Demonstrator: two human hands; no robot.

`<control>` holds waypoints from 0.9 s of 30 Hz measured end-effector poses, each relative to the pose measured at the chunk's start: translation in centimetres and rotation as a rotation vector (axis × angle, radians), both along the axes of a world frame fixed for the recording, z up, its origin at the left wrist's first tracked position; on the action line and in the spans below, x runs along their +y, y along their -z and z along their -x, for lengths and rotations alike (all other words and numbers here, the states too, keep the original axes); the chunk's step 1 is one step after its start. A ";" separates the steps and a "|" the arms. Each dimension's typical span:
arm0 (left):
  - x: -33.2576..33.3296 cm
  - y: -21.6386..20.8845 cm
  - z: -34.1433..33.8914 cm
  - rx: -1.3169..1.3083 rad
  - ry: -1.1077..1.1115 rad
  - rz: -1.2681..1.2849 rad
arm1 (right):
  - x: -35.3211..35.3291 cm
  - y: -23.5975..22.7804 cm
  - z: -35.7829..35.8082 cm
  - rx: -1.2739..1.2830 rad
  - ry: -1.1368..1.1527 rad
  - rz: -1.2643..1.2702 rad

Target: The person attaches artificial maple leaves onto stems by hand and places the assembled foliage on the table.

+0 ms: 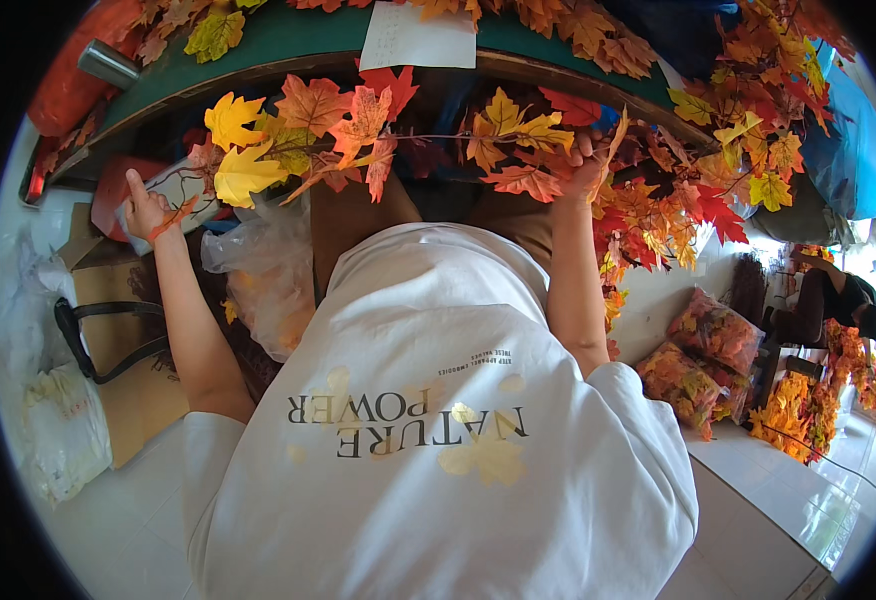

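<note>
Artificial maple-leaf garland [363,125] in yellow, orange and red, stretched crosswise above a brown-trousered lap [346,238], just below the near edge of a green-topped table [258,42]. Toward its right side, pinched in the curled fingers of the right hand [583,170]. At its left end, beside thin twigs, the left hand [145,210], thumb raised; whether gripping or merely near, impossible to tell. On the table, a white paper sheet [421,38]. Left of the lap, a clear plastic bag [258,250]; farther left, a cardboard box [143,405]. Beyond the right hand, hanging leaf strands [673,215] and a blue plastic bag [858,155]; lower, leaf-filled clear bags [713,325]. Far right, another person [848,300], bent near orange leaf bundles [786,408].
</note>
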State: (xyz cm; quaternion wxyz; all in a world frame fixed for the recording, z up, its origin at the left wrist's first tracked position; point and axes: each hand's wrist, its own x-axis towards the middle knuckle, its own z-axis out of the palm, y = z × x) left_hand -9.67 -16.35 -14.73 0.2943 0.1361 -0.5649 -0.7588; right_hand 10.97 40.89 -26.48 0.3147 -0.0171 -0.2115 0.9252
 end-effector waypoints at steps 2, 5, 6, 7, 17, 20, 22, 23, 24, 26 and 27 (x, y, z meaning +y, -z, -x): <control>0.1 -0.4 -0.1 0.005 -0.002 0.008 | 0.4 0.7 0.0 0.010 -0.034 -0.033; -0.6 0.1 0.2 0.004 0.002 0.001 | 0.3 0.7 0.0 -0.014 -0.032 -0.058; -0.5 0.1 0.1 0.004 0.011 -0.006 | 0.4 0.8 -0.1 -0.031 -0.028 -0.072; -0.3 0.0 0.1 0.003 0.010 -0.007 | 0.4 0.8 -0.1 -0.049 -0.024 -0.085; 0.2 -0.1 -0.1 0.007 -0.026 0.008 | -0.7 0.0 0.2 -0.043 0.055 0.032; 0.4 -0.1 0.0 0.005 -0.014 0.006 | -0.2 0.2 0.0 -0.015 0.023 0.051; 0.3 -0.2 -0.2 0.000 -0.010 0.015 | -0.1 0.4 0.1 0.011 -0.015 0.055; 0.2 -0.1 -0.2 -0.014 0.000 0.023 | 0.0 0.5 0.1 0.011 -0.021 0.057; 0.0 0.0 -0.2 -0.028 0.009 0.030 | -0.1 0.4 0.1 -0.009 -0.011 0.048; -0.2 0.3 -0.1 -0.023 0.009 0.042 | -0.3 0.2 0.0 -0.016 -0.014 0.045; -0.2 0.3 0.0 -0.018 0.021 0.051 | -0.1 0.5 -0.1 -0.015 -0.018 0.044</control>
